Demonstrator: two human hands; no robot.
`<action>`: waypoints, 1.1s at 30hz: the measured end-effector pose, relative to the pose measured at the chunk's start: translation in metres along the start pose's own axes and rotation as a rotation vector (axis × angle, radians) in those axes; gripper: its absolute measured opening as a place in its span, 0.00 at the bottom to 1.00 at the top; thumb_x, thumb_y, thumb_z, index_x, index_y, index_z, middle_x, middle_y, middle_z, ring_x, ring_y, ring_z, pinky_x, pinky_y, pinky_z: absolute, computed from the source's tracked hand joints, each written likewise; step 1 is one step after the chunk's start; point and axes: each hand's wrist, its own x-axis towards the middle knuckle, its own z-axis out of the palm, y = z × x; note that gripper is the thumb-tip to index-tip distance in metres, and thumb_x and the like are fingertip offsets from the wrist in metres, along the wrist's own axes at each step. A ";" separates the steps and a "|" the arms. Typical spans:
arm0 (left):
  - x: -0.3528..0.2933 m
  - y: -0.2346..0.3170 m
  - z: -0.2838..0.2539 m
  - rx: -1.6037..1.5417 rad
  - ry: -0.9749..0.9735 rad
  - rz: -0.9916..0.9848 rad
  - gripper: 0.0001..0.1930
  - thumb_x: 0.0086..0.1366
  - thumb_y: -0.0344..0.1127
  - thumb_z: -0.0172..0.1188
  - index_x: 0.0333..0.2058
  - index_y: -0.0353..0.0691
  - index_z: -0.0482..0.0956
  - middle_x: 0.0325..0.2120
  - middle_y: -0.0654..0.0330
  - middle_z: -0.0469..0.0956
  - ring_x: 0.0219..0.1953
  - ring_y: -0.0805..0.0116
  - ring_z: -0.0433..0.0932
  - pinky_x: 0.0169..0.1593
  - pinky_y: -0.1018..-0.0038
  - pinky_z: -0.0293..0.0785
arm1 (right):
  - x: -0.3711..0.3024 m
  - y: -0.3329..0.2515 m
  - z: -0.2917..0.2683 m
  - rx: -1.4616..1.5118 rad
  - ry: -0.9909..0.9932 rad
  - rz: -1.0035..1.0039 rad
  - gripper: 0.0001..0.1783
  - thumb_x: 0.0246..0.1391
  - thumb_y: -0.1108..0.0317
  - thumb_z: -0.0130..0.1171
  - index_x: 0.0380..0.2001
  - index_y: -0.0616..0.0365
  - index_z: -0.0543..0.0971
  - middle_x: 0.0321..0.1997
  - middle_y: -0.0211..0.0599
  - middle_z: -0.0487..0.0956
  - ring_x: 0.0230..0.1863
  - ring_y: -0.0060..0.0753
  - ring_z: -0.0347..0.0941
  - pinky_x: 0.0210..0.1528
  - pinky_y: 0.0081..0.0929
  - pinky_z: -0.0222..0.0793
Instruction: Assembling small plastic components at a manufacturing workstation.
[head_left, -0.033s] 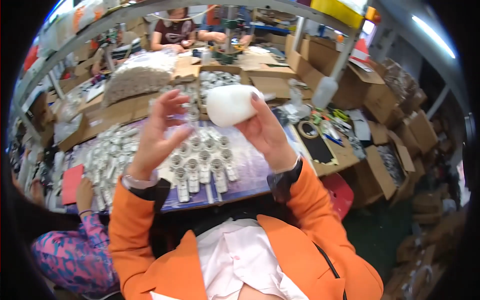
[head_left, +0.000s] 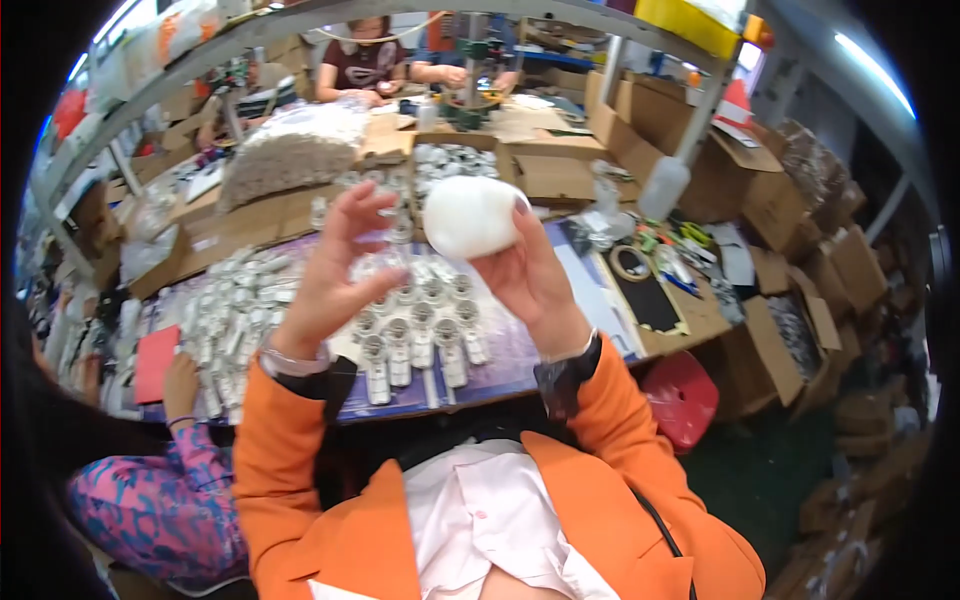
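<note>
My right hand (head_left: 537, 290) grips a smooth, white, rounded thing (head_left: 472, 218) that looks like a short thick roll; its exact kind is unclear. The thumb lies on its right side and the fingers are beneath it. To the left, my left hand (head_left: 335, 285) is raised with its fingers apart, bent and holding nothing. It does not touch the white thing. Below both hands, rows of small white-and-silver parts with round cup-like ends (head_left: 423, 325) lie on the purple-blue table (head_left: 520, 360).
A heap of similar white parts (head_left: 245, 310) covers the table's left side, beside a red card (head_left: 157, 363) and another person's hand (head_left: 181, 385). A carton of parts (head_left: 455, 160) stands behind. At right are a tape roll (head_left: 629, 262), a clear bottle (head_left: 664, 187) and a red stool (head_left: 682, 400).
The view has shifted slightly, so the scene sits farther right. The white thing has turned a little in my right hand and looks rounder. My left hand remains raised and open.
</note>
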 end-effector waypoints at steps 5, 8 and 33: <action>-0.052 -0.042 0.041 -0.253 0.056 -0.155 0.54 0.48 0.28 0.76 0.69 0.43 0.48 0.67 0.51 0.59 0.65 0.58 0.63 0.61 0.66 0.68 | -0.025 0.073 0.002 0.317 0.095 0.164 0.29 0.62 0.53 0.58 0.60 0.56 0.67 0.56 0.36 0.76 0.56 0.31 0.74 0.56 0.34 0.73; -0.060 -0.043 0.046 -0.264 0.181 -0.146 0.55 0.45 0.27 0.78 0.68 0.41 0.50 0.67 0.50 0.58 0.65 0.57 0.65 0.61 0.64 0.69 | -0.028 0.081 0.012 0.059 0.103 0.252 0.28 0.65 0.51 0.54 0.61 0.55 0.67 0.56 0.36 0.76 0.54 0.31 0.75 0.55 0.33 0.74; -0.033 -0.029 0.020 -0.127 0.832 0.025 0.31 0.64 0.36 0.65 0.61 0.34 0.62 0.56 0.54 0.70 0.53 0.65 0.72 0.56 0.67 0.72 | -0.012 0.026 -0.017 -0.891 0.171 -0.664 0.29 0.72 0.58 0.30 0.69 0.64 0.56 0.72 0.48 0.60 0.74 0.42 0.51 0.74 0.38 0.42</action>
